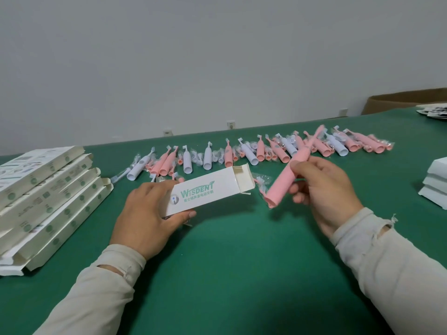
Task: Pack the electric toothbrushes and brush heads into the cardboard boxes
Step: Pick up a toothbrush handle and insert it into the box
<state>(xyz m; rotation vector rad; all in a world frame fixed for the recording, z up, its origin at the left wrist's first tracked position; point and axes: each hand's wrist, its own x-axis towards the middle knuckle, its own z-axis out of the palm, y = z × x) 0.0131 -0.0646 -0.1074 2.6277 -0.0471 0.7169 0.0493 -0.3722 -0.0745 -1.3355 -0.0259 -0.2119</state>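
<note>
My left hand [147, 213] grips a white cardboard box [205, 189] printed "WISDENT", held flat above the green table with its open flap end pointing right. My right hand [321, 189] holds a pink electric toothbrush [290, 175] tilted, its base low and close to the box's open end, its head up toward the back. A wrapped brush head [261, 176] in clear plastic lies against the toothbrush base. A long row of pink and white toothbrushes and wrapped brush heads [242, 153] lies across the table behind my hands.
A stack of flat cardboard boxes [43, 197] lies at the left edge. White stacked items [435, 182] sit at the right edge. A brown carton [399, 100] and papers [433, 111] are at the far right. The green table [229, 262] stretches toward me.
</note>
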